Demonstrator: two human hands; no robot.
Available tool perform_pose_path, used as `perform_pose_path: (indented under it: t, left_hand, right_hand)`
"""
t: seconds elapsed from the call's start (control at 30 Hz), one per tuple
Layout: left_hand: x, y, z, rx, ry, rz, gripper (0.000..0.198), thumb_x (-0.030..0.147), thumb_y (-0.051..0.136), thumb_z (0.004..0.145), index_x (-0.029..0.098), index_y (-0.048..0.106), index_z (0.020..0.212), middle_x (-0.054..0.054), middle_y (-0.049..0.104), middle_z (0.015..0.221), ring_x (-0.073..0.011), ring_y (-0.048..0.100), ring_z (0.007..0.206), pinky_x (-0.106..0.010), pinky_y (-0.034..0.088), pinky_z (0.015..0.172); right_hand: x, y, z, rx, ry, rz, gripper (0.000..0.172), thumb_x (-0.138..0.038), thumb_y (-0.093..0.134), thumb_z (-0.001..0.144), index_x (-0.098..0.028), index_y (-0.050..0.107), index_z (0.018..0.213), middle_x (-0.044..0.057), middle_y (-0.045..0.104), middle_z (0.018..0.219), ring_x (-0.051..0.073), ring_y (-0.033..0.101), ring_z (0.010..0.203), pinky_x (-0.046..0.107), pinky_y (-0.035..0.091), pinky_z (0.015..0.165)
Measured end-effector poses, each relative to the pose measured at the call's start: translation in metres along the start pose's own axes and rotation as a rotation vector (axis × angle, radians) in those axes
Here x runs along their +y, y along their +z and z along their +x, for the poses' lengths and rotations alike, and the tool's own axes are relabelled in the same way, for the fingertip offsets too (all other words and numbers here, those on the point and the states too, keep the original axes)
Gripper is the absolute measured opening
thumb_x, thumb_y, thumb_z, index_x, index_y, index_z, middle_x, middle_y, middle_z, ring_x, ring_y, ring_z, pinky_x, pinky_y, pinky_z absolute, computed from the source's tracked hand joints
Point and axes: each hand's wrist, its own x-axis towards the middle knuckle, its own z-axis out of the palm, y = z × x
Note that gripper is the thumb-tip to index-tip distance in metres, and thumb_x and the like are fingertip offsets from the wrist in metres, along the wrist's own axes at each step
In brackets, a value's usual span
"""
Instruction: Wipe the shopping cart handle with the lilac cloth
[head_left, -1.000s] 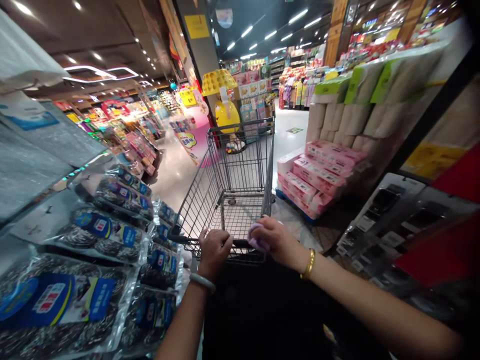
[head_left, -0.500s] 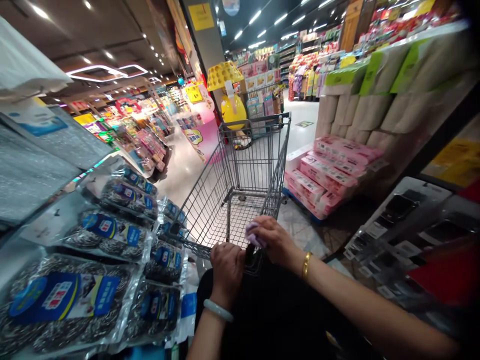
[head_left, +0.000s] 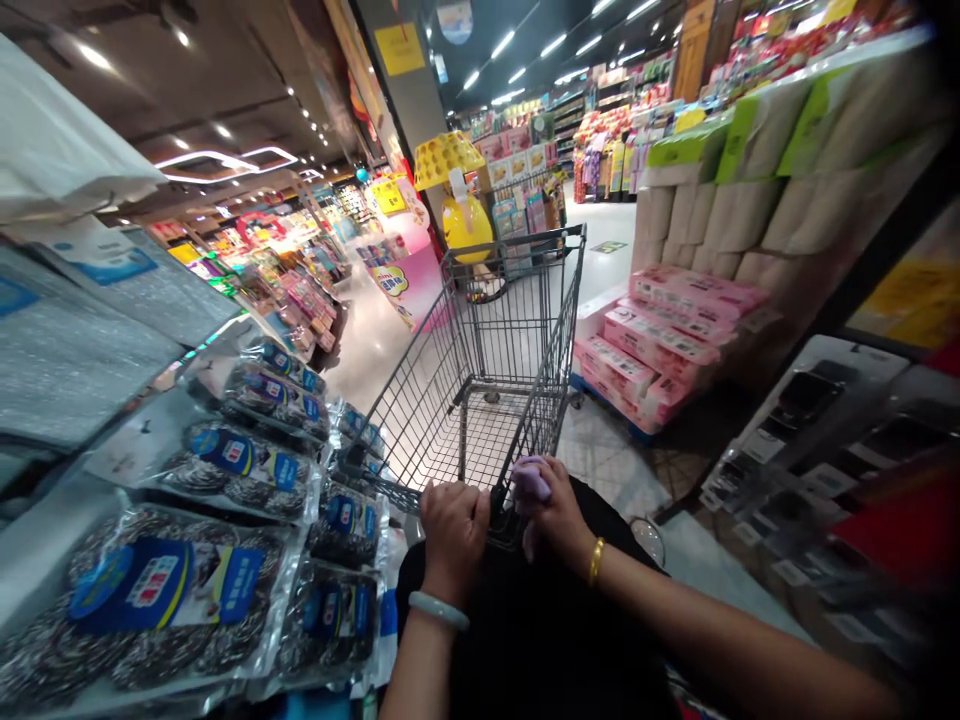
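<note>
"Fingers of the right hand (head_left: pixel 556 515)?"
"Bunched round a lilac cloth (head_left: pixel 531 480), at the near right corner of the cart (head_left: pixel 480 435)."
"Left hand (head_left: pixel 454 525)?"
"Fingers curled round the cart's near edge, just beside the right hand."
"Wrists?"
"Gold bangle (head_left: pixel 596 562) right, pale bangle (head_left: pixel 439 609) left."
"Further out?"
"Pink packs (head_left: pixel 652 345) on a blue pallet (head_left: pixel 611 405) past the right edge; clear bags (head_left: pixel 165 590) with blue labels off the near left corner; yellow display figure (head_left: pixel 468 230) beyond the far edge."
</note>
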Motion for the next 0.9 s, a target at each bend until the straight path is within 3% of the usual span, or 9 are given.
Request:
perform_pose_path:
  t: [0.13, 0.2, 0.27, 0.37, 0.5, 0.63, 0.73, 0.9]
  left_hand:
    - [0.011, -0.013, 0.009, -0.119, 0.082, 0.104, 0.041, 0.032, 0.033, 0.104, 0.023, 0.065, 0.082, -0.004, 0.073, 0.088, -0.0244, 0.063, 0.099, -0.056, 0.017, 0.118]
    - [0.023, -0.016, 0.017, -0.135, 0.096, 0.119, 0.037, 0.029, 0.032, 0.104, 0.021, 0.067, 0.094, -0.006, 0.074, 0.09, -0.0241, 0.066, 0.099, -0.055, 0.017, 0.119]
    - [0.035, -0.016, 0.027, -0.144, 0.063, 0.097, 0.035, 0.031, 0.034, 0.103, 0.018, 0.064, 0.116, -0.009, 0.076, 0.098, -0.0257, 0.068, 0.101, -0.051, 0.028, 0.115]
    - [0.052, -0.012, 0.043, -0.217, -0.006, 0.059, 0.044, 0.038, 0.034, 0.103, 0.015, 0.053, 0.136, -0.015, 0.075, 0.108, -0.0301, 0.07, 0.103, -0.043, 0.046, 0.092]
    - [0.061, -0.01, 0.06, -0.289, -0.018, 0.046, 0.049, 0.044, 0.026, 0.104, 0.015, 0.056, 0.129, -0.016, 0.075, 0.099, -0.0301, 0.073, 0.094, -0.037, 0.048, 0.077]
    - [0.06, -0.007, 0.07, -0.327, 0.027, 0.037, 0.055, 0.053, 0.019, 0.105, 0.02, 0.061, 0.116, -0.013, 0.075, 0.102, -0.0274, 0.073, 0.096, -0.034, 0.047, 0.076]
    - [0.058, -0.002, 0.075, -0.365, 0.038, 0.051, 0.05, 0.052, 0.024, 0.104, 0.02, 0.06, 0.118, -0.013, 0.076, 0.101, -0.0278, 0.074, 0.094, -0.034, 0.047, 0.073]
    - [0.047, 0.007, 0.08, -0.429, 0.014, 0.027, 0.047, 0.048, 0.03, 0.103, 0.019, 0.052, 0.134, -0.014, 0.077, 0.105, -0.0305, 0.073, 0.099, -0.035, 0.047, 0.074]
  right_hand:
    - [-0.005, 0.013, 0.006, 0.05, 0.073, 0.076, 0.024, -0.021, 0.063, 0.085, -0.022, 0.067, 0.108, 0.009, 0.063, 0.118, 0.025, 0.058, 0.113, 0.047, 0.048, 0.105]
    - [-0.008, 0.013, 0.008, 0.06, 0.065, 0.087, 0.022, -0.021, 0.064, 0.084, -0.022, 0.066, 0.105, 0.009, 0.062, 0.117, 0.025, 0.057, 0.113, 0.045, 0.047, 0.105]
    - [-0.007, 0.011, 0.007, 0.034, 0.088, 0.099, 0.023, -0.019, 0.063, 0.081, -0.023, 0.066, 0.104, 0.007, 0.063, 0.113, 0.024, 0.057, 0.11, 0.045, 0.047, 0.104]
    - [-0.004, 0.004, 0.008, -0.045, 0.16, 0.085, 0.027, -0.017, 0.065, 0.074, -0.023, 0.066, 0.101, 0.005, 0.065, 0.104, 0.023, 0.059, 0.103, 0.044, 0.05, 0.099]
    - [-0.006, -0.006, 0.027, -0.041, 0.169, 0.067, 0.018, -0.022, 0.065, 0.074, -0.022, 0.066, 0.092, 0.004, 0.065, 0.095, 0.022, 0.06, 0.093, 0.04, 0.053, 0.089]
    - [-0.001, -0.007, 0.045, 0.103, 0.159, 0.061, 0.026, -0.033, 0.064, 0.079, -0.023, 0.066, 0.102, 0.008, 0.063, 0.107, 0.025, 0.057, 0.105, 0.044, 0.049, 0.099]
    - [0.018, 0.003, 0.041, 0.216, 0.174, 0.074, 0.033, -0.037, 0.064, 0.079, -0.024, 0.063, 0.11, 0.008, 0.062, 0.112, 0.026, 0.057, 0.108, 0.046, 0.049, 0.1]
    - [0.046, 0.026, 0.037, 0.279, 0.279, 0.2, 0.03, -0.042, 0.064, 0.081, -0.023, 0.063, 0.104, 0.007, 0.064, 0.098, 0.025, 0.063, 0.091, 0.041, 0.056, 0.083]
